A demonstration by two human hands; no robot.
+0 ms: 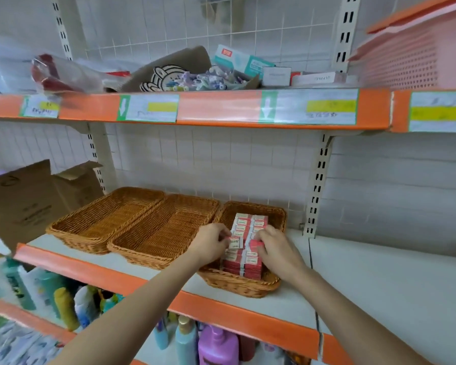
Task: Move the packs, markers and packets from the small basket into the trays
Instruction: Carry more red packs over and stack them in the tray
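Three wicker trays stand side by side on the middle shelf. The right tray (250, 285) holds two rows of red-and-white packs (250, 223). My left hand (212, 242) pinches one pack (234, 242) at the left side of the stack. On the stack's right side my right hand (273, 246) curls its fingers round the red packs there. The left tray (100, 219) and the middle tray (163, 230) show only their woven bottoms. No small basket, markers or packets are visible on this shelf.
A cardboard box (29, 204) leans at the left of the shelf. The shelf above carries a box of small items (195, 75), bagged goods and a pink perforated basket (406, 54). Bottles (63, 306) fill the shelf below. White shelf surface (392, 285) extends to the right.
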